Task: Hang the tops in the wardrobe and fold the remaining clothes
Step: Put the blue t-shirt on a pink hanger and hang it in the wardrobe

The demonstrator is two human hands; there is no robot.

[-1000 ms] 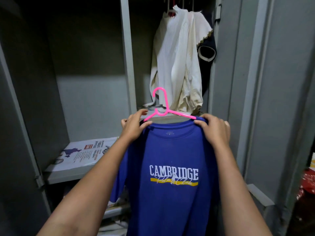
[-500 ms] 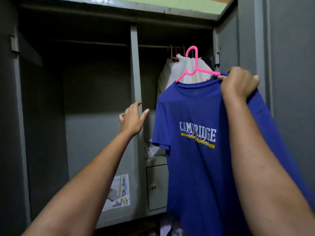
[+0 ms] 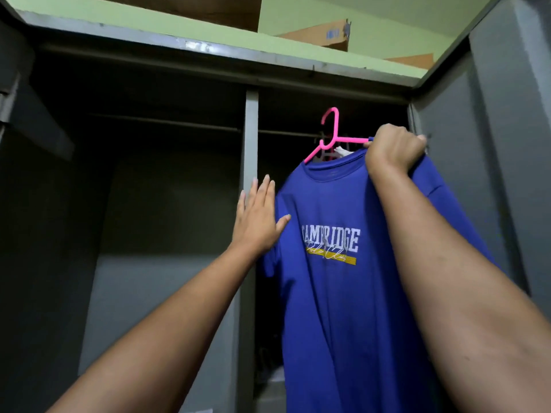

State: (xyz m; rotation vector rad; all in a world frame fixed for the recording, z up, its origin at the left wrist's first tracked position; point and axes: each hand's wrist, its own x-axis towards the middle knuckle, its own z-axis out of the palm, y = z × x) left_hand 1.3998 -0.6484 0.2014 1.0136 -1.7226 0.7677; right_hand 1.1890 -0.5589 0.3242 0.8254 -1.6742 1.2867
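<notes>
A blue T-shirt [image 3: 337, 293] printed CAMBRIDGE hangs on a pink hanger [image 3: 329, 135]. My right hand [image 3: 393, 149] grips the shirt's right shoulder together with the hanger arm, holding it high in front of the right compartment of the grey wardrobe [image 3: 250, 138]. The hanger's hook is level with the rail [image 3: 289, 133], whether it rests on it I cannot tell. My left hand [image 3: 258, 217] is flat with straight fingers beside the shirt's left shoulder, its thumb at the fabric edge. A bit of white clothing shows behind the collar.
A vertical grey divider [image 3: 250, 162] splits the wardrobe. The left compartment has a bare rail [image 3: 161, 122]. The open right door [image 3: 489, 174] stands close to my right hand. Cardboard boxes [image 3: 316, 35] lie on the wardrobe's top.
My left hand let go of the shirt and opened, then came up beside it. My right hand raised the shirt and hanger to the rail. My view tilted upward.
</notes>
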